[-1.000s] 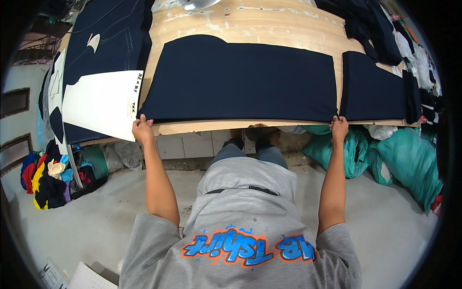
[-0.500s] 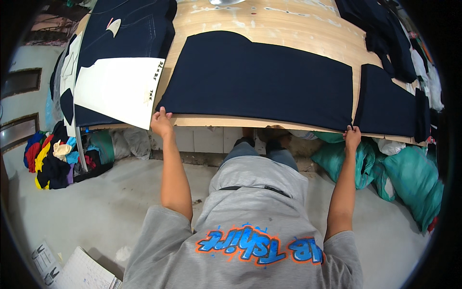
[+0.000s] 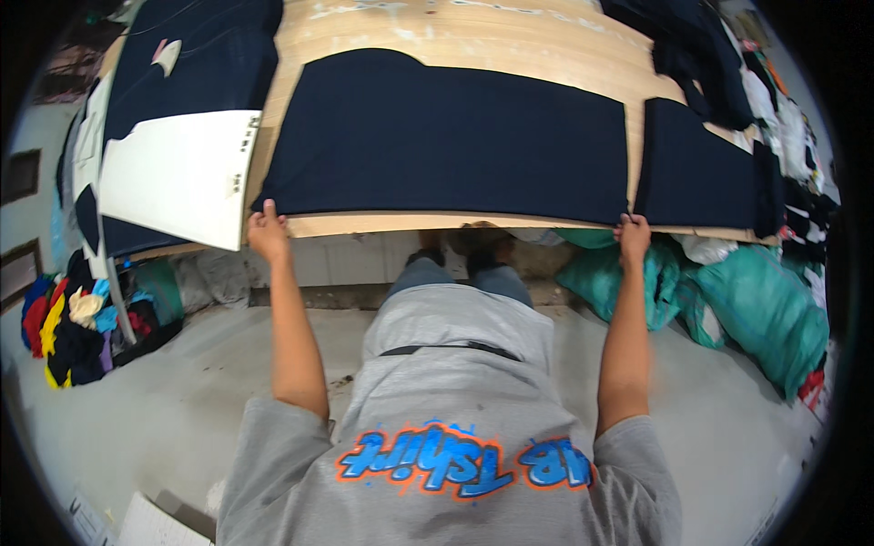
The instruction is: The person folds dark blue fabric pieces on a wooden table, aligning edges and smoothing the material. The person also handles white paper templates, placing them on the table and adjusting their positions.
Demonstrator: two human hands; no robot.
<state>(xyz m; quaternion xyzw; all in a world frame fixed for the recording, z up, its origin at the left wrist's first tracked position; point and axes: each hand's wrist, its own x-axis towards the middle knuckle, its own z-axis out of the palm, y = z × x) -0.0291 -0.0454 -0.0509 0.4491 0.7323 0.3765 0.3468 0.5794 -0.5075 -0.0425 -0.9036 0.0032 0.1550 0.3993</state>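
At the near edge of the table [image 3: 391, 223], your left hand [image 3: 269, 234] and right hand [image 3: 633, 235] pinch the navy panel [image 3: 446, 136] by two corners; bare wood [image 3: 510, 45] lies beyond.

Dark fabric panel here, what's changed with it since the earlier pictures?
Nothing visibly moved or was let go; only the camera's view shifted. Your left hand and right hand stay at the near corners of the dark panel, the white board to its left.

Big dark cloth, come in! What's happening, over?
Left hand, right hand: at near corners. Big dark cloth: flat on table. White panel: beside it, left, not on top.
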